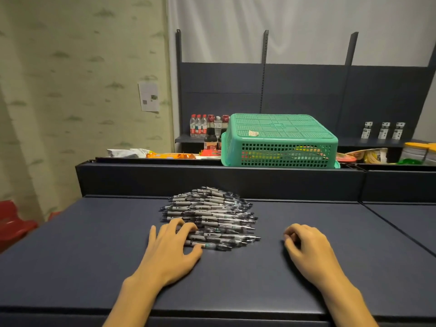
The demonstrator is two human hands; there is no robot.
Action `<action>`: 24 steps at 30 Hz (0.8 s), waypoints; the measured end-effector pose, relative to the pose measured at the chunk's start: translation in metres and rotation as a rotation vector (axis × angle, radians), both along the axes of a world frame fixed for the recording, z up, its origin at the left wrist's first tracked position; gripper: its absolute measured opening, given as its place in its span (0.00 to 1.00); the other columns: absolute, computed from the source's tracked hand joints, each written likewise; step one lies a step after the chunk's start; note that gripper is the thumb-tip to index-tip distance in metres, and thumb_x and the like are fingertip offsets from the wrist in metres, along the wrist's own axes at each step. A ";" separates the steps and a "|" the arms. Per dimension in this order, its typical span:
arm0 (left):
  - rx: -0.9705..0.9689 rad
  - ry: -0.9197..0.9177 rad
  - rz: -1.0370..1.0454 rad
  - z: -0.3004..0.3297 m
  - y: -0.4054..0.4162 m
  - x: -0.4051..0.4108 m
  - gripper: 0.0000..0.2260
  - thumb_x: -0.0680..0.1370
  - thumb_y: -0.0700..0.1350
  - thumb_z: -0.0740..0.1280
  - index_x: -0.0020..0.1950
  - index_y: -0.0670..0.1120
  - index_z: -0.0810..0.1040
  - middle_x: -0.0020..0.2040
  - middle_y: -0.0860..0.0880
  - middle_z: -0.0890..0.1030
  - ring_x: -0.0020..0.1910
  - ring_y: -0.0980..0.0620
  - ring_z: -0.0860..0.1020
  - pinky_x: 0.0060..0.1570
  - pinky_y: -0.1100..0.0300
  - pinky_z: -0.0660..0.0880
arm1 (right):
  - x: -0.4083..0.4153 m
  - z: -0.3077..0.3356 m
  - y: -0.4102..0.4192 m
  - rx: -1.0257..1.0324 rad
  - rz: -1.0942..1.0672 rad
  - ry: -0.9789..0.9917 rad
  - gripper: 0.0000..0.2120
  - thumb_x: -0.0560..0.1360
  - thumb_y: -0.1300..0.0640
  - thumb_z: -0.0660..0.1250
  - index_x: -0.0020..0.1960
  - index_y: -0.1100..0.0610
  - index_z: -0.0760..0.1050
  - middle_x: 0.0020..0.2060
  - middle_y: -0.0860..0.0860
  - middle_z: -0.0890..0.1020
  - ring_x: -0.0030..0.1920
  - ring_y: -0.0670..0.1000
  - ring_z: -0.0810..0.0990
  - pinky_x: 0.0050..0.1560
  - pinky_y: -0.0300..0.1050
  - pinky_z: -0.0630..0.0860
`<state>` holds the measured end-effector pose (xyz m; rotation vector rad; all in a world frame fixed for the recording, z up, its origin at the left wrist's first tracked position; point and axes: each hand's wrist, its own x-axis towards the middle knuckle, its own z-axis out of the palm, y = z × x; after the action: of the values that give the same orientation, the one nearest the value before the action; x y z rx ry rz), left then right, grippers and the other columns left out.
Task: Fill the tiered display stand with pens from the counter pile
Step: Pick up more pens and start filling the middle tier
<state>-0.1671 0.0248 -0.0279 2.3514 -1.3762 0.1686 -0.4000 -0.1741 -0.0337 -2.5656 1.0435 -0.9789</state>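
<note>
A pile of clear pens with grey grips (pixel 212 211) lies in the middle of the dark blue counter (pixel 82 244). My left hand (pixel 172 249) rests on the pile's near left corner. Its fingers are spread over the grip ends of the closest pens, and its thumb touches the front pen. My right hand (pixel 306 246) sits on the counter to the right of the pile, apart from it. Its fingers are loosely curled and hold nothing. No tiered display stand is in view.
A raised dark ledge (pixel 212 178) runs behind the counter. An upturned green plastic basket (pixel 280 140) sits on it, with snack packets (pixel 169 155) beside it. Bottles (pixel 205 128) stand on a back shelf. A red chair (pixel 14 223) is at the left.
</note>
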 end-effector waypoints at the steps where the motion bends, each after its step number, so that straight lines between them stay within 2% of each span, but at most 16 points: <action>1: 0.004 -0.008 0.000 0.000 0.000 0.000 0.25 0.71 0.66 0.49 0.66 0.61 0.64 0.66 0.59 0.64 0.67 0.54 0.62 0.74 0.47 0.49 | 0.000 0.000 0.000 -0.001 0.001 -0.002 0.02 0.75 0.57 0.66 0.45 0.52 0.77 0.36 0.44 0.76 0.43 0.50 0.73 0.43 0.44 0.70; 3: -0.019 -0.026 -0.001 -0.001 0.000 0.001 0.30 0.68 0.67 0.47 0.68 0.59 0.64 0.66 0.61 0.67 0.66 0.55 0.62 0.72 0.51 0.54 | 0.000 0.000 0.000 0.001 0.003 -0.007 0.02 0.75 0.57 0.66 0.45 0.52 0.77 0.37 0.44 0.76 0.43 0.50 0.73 0.44 0.44 0.71; 4: -0.042 -0.020 -0.004 -0.002 -0.001 0.002 0.29 0.69 0.67 0.49 0.68 0.59 0.64 0.65 0.61 0.68 0.65 0.56 0.63 0.72 0.52 0.56 | 0.000 0.000 0.000 0.004 0.003 -0.006 0.02 0.75 0.57 0.66 0.45 0.52 0.77 0.37 0.44 0.77 0.44 0.50 0.73 0.44 0.44 0.71; 7: -0.096 0.003 -0.025 -0.002 -0.001 0.002 0.21 0.74 0.63 0.59 0.64 0.57 0.65 0.60 0.59 0.71 0.62 0.56 0.66 0.70 0.55 0.58 | 0.001 0.000 0.000 0.004 0.004 -0.004 0.02 0.75 0.56 0.65 0.45 0.52 0.77 0.38 0.44 0.77 0.44 0.50 0.74 0.45 0.44 0.71; 10: -0.098 0.051 -0.033 0.000 -0.001 -0.001 0.17 0.75 0.60 0.62 0.60 0.57 0.64 0.57 0.58 0.68 0.57 0.57 0.66 0.63 0.60 0.63 | 0.000 -0.001 -0.001 -0.002 0.003 -0.004 0.02 0.75 0.56 0.65 0.45 0.52 0.77 0.38 0.44 0.77 0.44 0.50 0.74 0.45 0.44 0.71; 13: -0.042 0.031 -0.009 -0.001 -0.002 0.000 0.17 0.74 0.63 0.59 0.59 0.57 0.64 0.56 0.57 0.64 0.56 0.56 0.63 0.59 0.61 0.61 | 0.001 -0.001 -0.001 -0.008 0.005 0.001 0.02 0.75 0.56 0.66 0.45 0.52 0.77 0.38 0.44 0.76 0.44 0.50 0.74 0.45 0.44 0.71; 16: 0.029 -0.017 0.018 -0.003 -0.004 0.002 0.22 0.69 0.68 0.51 0.57 0.58 0.64 0.53 0.57 0.63 0.55 0.55 0.62 0.56 0.60 0.60 | 0.001 -0.002 -0.002 -0.008 0.005 0.001 0.02 0.75 0.56 0.66 0.44 0.52 0.77 0.37 0.44 0.75 0.44 0.50 0.73 0.44 0.44 0.71; 20: 0.008 -0.045 0.041 0.000 -0.005 0.002 0.19 0.72 0.68 0.57 0.57 0.59 0.65 0.53 0.57 0.64 0.55 0.55 0.61 0.55 0.59 0.57 | 0.001 -0.001 -0.002 -0.018 0.009 0.008 0.02 0.75 0.56 0.66 0.45 0.53 0.77 0.38 0.46 0.76 0.45 0.51 0.74 0.45 0.45 0.72; 24: 0.001 -0.067 0.012 0.004 -0.013 -0.008 0.23 0.69 0.70 0.58 0.59 0.61 0.63 0.54 0.57 0.63 0.57 0.55 0.60 0.56 0.58 0.55 | 0.002 -0.002 -0.002 -0.023 0.003 0.041 0.03 0.75 0.56 0.65 0.47 0.53 0.77 0.40 0.46 0.76 0.46 0.51 0.73 0.46 0.45 0.71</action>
<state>-0.1748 0.0118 -0.0239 2.3746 -1.3938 0.2529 -0.3980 -0.1760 -0.0357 -2.6154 1.0442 -0.9462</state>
